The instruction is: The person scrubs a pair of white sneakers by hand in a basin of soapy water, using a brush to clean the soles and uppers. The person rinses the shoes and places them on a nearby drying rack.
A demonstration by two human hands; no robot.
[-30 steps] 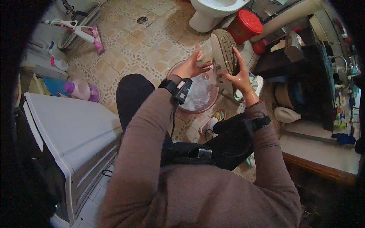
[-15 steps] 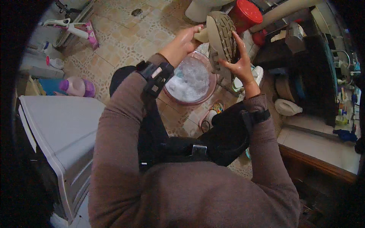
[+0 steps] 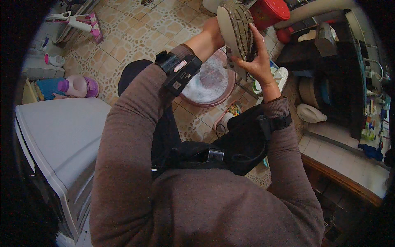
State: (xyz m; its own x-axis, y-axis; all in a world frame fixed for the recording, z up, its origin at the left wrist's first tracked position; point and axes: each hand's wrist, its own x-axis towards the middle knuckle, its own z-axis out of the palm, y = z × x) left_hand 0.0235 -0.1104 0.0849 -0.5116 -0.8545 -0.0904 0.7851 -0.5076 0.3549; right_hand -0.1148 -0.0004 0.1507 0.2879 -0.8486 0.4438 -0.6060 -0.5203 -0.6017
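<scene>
Beige patterned tiles make up the floor point(image 3: 127, 35), which runs beneath everything in the upper half of the view. Over it sits a person in a brown long-sleeved top point(image 3: 197, 206) and black trousers point(image 3: 247, 138), knees apart. On the left stands an appliance point(image 3: 61, 136) with a flat white top; on the right is a black cabinet point(image 3: 298, 59).

Between the knees and a little beyond them, a round pinkish-brown basin point(image 3: 225, 96) holds water covered in white suds. A red bucket point(image 3: 269, 13) stands farther off, to the right of the raised footwear.

That is a beige lug-soled shoe point(image 3: 238, 31), held up at the far side of the basin, its long axis near upright in the picture and its dark, chunky tread turned rightward and toward the camera. The right hand point(image 3: 260, 65) grasps it, long fingers laid along the right edge of the sole and thumb pressed across its lower end. The left hand point(image 3: 214, 33) is at the shoe's other side; its fingers are hidden behind it, so whether they grip anything cannot be told.

A pale pair of shoes point(image 3: 280, 78) lies by the right wrist, near a white jug point(image 3: 311, 113). A black device point(image 3: 181, 74) is strapped to the left wrist.
</scene>
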